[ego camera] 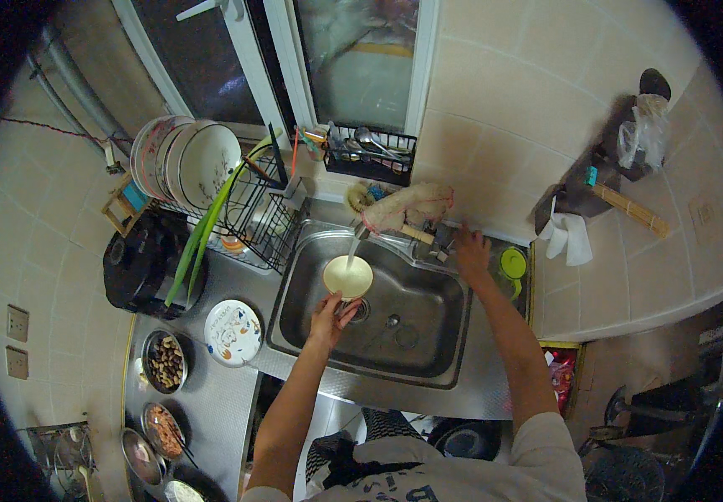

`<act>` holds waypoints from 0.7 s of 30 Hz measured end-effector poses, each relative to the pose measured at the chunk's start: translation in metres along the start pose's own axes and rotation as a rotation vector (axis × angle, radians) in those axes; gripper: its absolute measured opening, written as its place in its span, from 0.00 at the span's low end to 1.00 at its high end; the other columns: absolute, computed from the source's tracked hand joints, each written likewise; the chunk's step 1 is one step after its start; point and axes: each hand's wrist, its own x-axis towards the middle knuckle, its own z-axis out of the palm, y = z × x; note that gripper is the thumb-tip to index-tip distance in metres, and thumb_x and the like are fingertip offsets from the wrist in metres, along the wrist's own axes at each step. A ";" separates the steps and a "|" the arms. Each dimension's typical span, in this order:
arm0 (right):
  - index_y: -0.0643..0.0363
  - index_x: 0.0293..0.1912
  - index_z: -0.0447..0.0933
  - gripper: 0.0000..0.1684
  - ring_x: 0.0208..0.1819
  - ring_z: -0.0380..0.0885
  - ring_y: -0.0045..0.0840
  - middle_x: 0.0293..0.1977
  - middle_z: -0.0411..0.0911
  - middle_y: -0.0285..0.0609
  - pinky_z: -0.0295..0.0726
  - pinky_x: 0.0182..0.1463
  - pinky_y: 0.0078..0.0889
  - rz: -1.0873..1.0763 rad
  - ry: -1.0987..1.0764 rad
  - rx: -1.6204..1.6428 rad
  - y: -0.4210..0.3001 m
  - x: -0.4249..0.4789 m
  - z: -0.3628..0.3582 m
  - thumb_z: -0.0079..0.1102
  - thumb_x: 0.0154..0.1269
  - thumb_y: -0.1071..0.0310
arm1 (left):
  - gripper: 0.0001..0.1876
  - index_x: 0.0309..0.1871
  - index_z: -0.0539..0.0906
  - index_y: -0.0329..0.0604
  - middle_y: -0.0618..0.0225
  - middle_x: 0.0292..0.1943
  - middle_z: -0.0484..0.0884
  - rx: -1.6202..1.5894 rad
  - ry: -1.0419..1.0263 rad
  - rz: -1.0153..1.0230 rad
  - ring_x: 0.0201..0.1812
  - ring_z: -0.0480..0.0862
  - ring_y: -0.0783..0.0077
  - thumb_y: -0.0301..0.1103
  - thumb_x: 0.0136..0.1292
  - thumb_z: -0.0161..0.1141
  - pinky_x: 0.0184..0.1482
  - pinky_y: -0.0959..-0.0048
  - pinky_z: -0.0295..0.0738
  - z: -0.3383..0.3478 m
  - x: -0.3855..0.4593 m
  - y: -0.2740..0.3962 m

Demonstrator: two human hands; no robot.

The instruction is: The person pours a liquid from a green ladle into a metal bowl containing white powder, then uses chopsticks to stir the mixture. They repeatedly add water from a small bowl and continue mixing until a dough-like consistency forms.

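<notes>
My left hand (331, 317) grips the near rim of a small pale yellow bowl (348, 277) over a stainless steel sink (421, 326). A stream of water falls from the faucet (361, 231) into the bowl. My right hand (472, 251) reaches to the small items on the ledge behind the sink's right side; its fingertips are partly hidden against them, and whether it holds one I cannot tell. Left of that hand a loofah (407, 207) lies by the faucet, and a green-lidded container (513, 263) stands to its right.
Left of the sink are a patterned white plate (233, 333), a bowl of brown pieces (165, 361), a bowl of meat with chopsticks (162, 427), a black appliance (142, 267) and a wire dish rack (261, 219) with plates and green onion. A black cutlery basket (368, 164) sits behind.
</notes>
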 end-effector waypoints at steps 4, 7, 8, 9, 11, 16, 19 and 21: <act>0.47 0.58 0.74 0.27 0.61 0.65 0.41 0.65 0.65 0.37 0.66 0.59 0.55 0.005 -0.006 0.015 0.001 -0.002 -0.001 0.56 0.56 0.67 | 0.23 0.56 0.69 0.35 0.55 0.50 0.79 0.012 0.019 -0.001 0.47 0.86 0.57 0.37 0.65 0.63 0.44 0.72 0.85 -0.003 0.004 -0.004; 0.48 0.59 0.73 0.30 0.61 0.65 0.42 0.66 0.64 0.38 0.65 0.58 0.56 -0.010 -0.037 0.048 0.001 -0.003 -0.004 0.57 0.54 0.68 | 0.26 0.58 0.67 0.35 0.55 0.53 0.76 0.002 0.042 -0.011 0.47 0.86 0.55 0.37 0.63 0.65 0.44 0.70 0.86 -0.016 0.015 -0.012; 0.48 0.60 0.72 0.31 0.61 0.64 0.42 0.66 0.64 0.39 0.66 0.58 0.57 -0.013 -0.066 0.048 0.002 -0.003 -0.004 0.58 0.53 0.68 | 0.27 0.59 0.67 0.35 0.55 0.54 0.75 -0.007 0.053 -0.016 0.47 0.86 0.54 0.37 0.62 0.66 0.43 0.69 0.86 -0.021 0.019 -0.016; 0.49 0.60 0.71 0.32 0.61 0.64 0.42 0.66 0.63 0.39 0.66 0.58 0.57 -0.013 -0.096 0.047 0.002 -0.003 -0.003 0.59 0.52 0.68 | 0.28 0.59 0.66 0.35 0.55 0.55 0.74 -0.015 0.062 -0.024 0.47 0.85 0.53 0.37 0.62 0.66 0.42 0.69 0.87 -0.023 0.022 -0.017; 0.50 0.61 0.70 0.36 0.61 0.64 0.43 0.67 0.62 0.40 0.66 0.58 0.57 -0.011 -0.106 0.035 0.003 -0.005 -0.002 0.61 0.49 0.68 | 0.30 0.60 0.65 0.35 0.54 0.56 0.73 -0.026 0.055 -0.021 0.47 0.85 0.52 0.37 0.61 0.67 0.42 0.69 0.87 -0.025 0.026 -0.020; 0.52 0.64 0.67 0.40 0.60 0.64 0.42 0.69 0.60 0.41 0.67 0.56 0.56 0.028 -0.161 0.113 -0.004 -0.005 -0.016 0.62 0.47 0.70 | 0.29 0.60 0.65 0.34 0.53 0.57 0.73 -0.049 0.016 -0.011 0.47 0.85 0.51 0.35 0.61 0.67 0.41 0.69 0.88 -0.024 0.027 -0.021; 0.53 0.65 0.66 0.40 0.59 0.64 0.42 0.70 0.58 0.42 0.67 0.54 0.56 0.048 -0.191 0.156 -0.003 -0.006 -0.017 0.62 0.48 0.70 | 0.28 0.60 0.65 0.33 0.53 0.57 0.73 -0.081 0.008 -0.029 0.47 0.85 0.51 0.34 0.62 0.65 0.42 0.68 0.88 -0.020 0.026 -0.020; 0.54 0.65 0.65 0.41 0.58 0.64 0.42 0.70 0.58 0.41 0.67 0.53 0.56 0.048 -0.188 0.165 -0.001 -0.004 -0.016 0.62 0.48 0.70 | 0.27 0.60 0.65 0.33 0.52 0.56 0.73 -0.092 0.004 -0.044 0.46 0.85 0.51 0.33 0.63 0.64 0.42 0.68 0.88 -0.020 0.027 -0.019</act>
